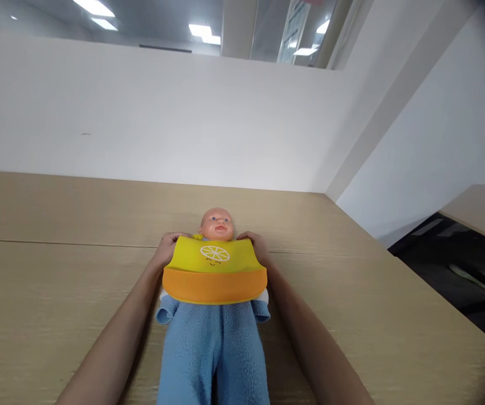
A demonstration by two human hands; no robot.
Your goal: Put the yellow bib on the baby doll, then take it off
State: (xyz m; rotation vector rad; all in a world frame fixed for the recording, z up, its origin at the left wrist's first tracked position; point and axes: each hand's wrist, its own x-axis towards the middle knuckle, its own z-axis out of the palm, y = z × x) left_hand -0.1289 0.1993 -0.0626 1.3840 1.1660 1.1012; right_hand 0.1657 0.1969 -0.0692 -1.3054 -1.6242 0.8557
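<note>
A baby doll [217, 224] in blue fleece clothes [212, 343] lies on its back on the wooden table, its head toward the wall. Over its chest is a yellow bib [192, 257] with a white citrus slice print and an orange catch pocket [215, 286]. My left hand [170, 247] grips the bib's upper left edge, its fingers curled behind it. At the upper right edge, my right hand [254, 246] holds the bib in the same way. A bit of the yellow strap [198, 237] shows beside the doll's neck; the rest of the neck closure is hidden.
The wooden tabletop [77, 292] extends to both sides, with a seam running across it. A white wall [162, 118] rises behind it, glass above. Past the table's right edge are a dark gap [449, 275] and another surface [483, 208].
</note>
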